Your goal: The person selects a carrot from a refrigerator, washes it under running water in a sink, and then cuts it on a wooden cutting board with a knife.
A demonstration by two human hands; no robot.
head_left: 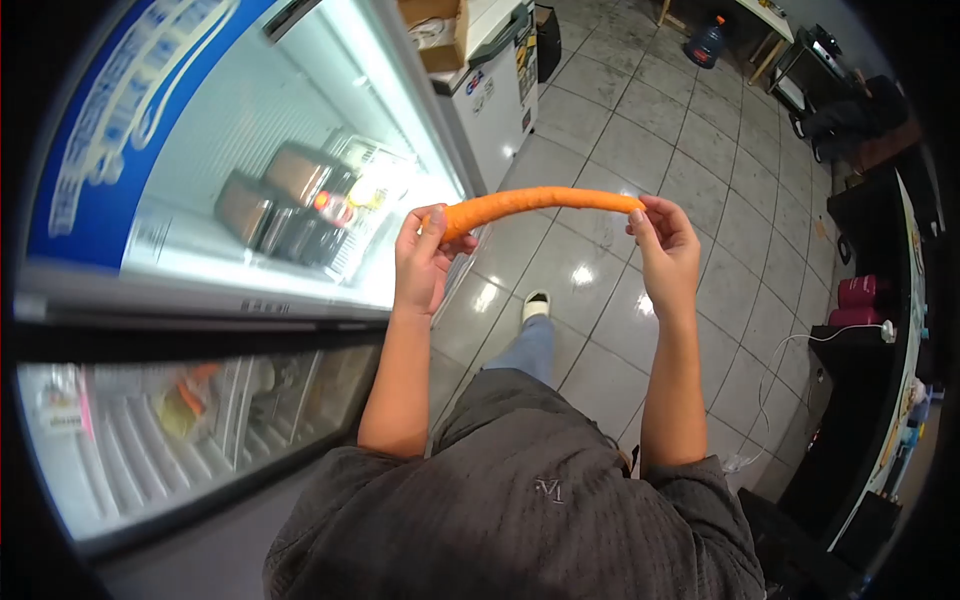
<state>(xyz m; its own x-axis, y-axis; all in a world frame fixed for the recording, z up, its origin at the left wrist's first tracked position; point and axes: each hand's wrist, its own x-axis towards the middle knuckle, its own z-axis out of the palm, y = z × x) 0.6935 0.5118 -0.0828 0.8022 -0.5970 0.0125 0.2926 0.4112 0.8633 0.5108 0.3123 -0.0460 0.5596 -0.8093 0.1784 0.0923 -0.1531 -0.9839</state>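
A long orange carrot [540,203] is held level in front of me, above the tiled floor. My left hand [423,262] grips its thick end, thumb and fingers wrapped around it. My right hand [665,250] pinches the thin tip between fingertips. Both forearms reach up from my grey shirt. Below the carrot, my leg in jeans and a pale shoe [537,304] stand on the tiles.
A glass-door fridge [300,180] with dark containers and bottles stands at my left. A white chest freezer [495,95] sits further back. A dark counter [880,340] with red items and a white cable runs along the right. A blue water jug [706,42] stands far off.
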